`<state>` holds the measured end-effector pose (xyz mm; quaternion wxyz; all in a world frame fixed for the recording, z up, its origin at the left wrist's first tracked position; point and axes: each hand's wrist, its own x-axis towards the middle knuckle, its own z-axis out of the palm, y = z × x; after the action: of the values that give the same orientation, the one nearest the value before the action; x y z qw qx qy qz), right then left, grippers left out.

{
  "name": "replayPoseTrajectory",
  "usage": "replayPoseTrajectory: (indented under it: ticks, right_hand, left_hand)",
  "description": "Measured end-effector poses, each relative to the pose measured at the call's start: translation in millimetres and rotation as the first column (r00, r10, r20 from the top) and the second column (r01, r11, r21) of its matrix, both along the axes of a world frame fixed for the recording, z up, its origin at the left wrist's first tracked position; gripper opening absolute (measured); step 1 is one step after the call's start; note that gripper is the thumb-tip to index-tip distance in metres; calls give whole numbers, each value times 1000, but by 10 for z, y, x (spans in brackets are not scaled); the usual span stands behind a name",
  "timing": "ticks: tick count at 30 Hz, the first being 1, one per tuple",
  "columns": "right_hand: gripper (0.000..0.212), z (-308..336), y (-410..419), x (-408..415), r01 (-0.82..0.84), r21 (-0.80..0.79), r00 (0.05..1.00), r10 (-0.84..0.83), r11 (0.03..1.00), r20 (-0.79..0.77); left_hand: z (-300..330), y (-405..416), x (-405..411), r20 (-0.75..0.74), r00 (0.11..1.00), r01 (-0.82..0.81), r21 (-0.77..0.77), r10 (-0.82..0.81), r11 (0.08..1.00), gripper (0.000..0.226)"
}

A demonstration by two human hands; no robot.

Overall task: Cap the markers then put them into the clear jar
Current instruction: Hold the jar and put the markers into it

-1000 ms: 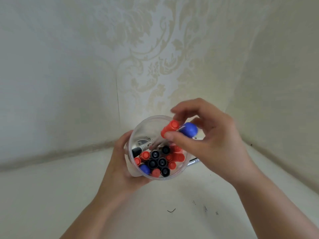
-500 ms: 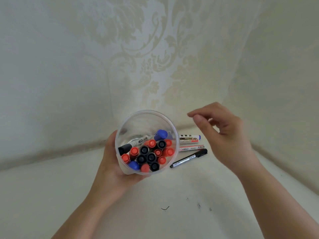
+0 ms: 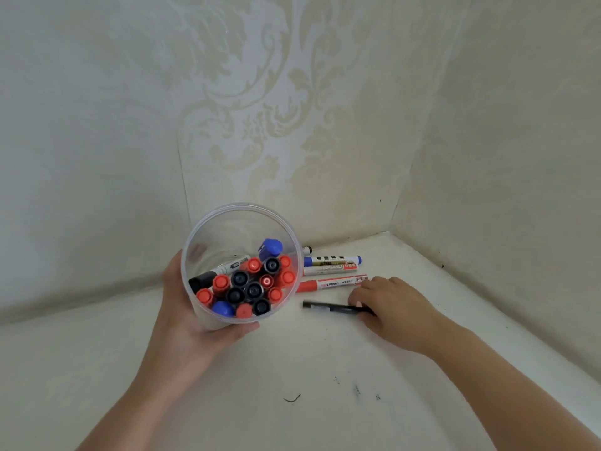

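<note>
Nearest the camera, a few dark specks and a small curved black mark (image 3: pixel 292 399) sit on the pale worktop (image 3: pixel 97 369) between the two forearms. Up from there, the left hand (image 3: pixel 192 317) is wrapped around the clear jar (image 3: pixel 208 229), thumb along the near side and fingers curled behind it, the jar tipped so its mouth faces the camera. Inside it, a packed cluster of capped markers (image 3: pixel 247 288) shows red, black and blue ends, with one white-bodied marker lying slantwise across them and a blue cap (image 3: pixel 270 248) poking highest. Over on the right, the right hand (image 3: pixel 390 304) is down on the worktop, fingers curled over the end of a slim black marker (image 3: pixel 328 308) that lies flat; whether it is truly pinched or only touched, that is hard to tell. Just beyond the fingertips lies a red marker (image 3: pixel 331 283), then a white marker with red trim (image 3: pixel 328 269) and a blue marker (image 3: pixel 333 259) side by side, all lying flat just beside the jar. Farthest back, the patterned wallpaper (image 3: pixel 260 109) meets in a corner.
</note>
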<state>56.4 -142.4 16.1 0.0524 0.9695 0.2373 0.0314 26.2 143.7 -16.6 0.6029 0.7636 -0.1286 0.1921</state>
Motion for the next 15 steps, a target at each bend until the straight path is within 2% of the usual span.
replayPoseTrajectory:
  ticks: [2, 4, 6, 8, 10, 12, 15]
  right_hand:
    - [27, 119, -36, -68, 56, 268, 996, -33, 962, -88]
    - [30, 231, -42, -102, 103, 562, 995, -77, 821, -69]
    - [31, 283, -11, -86, 211, 722, 972, -221, 659, -83]
    - [28, 264, 71, -48, 356, 705, 924, -342, 614, -168]
    - [27, 192, 194, -24, 426, 592, 901, -382, 684, -207]
    - [25, 91, 315, 10, 423, 445, 906, -380, 790, -186]
    - [15, -60, 474, 95, 391, 322, 919, -347, 862, -186]
  left_hand:
    - [32, -24, -6, 5, 1000, 7, -23, -7, 1000, 114]
    - [71, -59, -9, 37, 999, 2, -46, -1, 999, 108]
    - [74, -70, 1, 64, 998, 11, -67, -7, 998, 104]
    - [45, -52, 12, 65, 998, 24, -80, -19, 996, 107]
    - [26, -33, 16, 59, 998, 7, -65, -3, 998, 110]
    - [34, -37, 14, 66, 998, -23, -32, 26, 999, 109]
    - [41, -49, 7, 60, 998, -25, -29, 27, 999, 109]
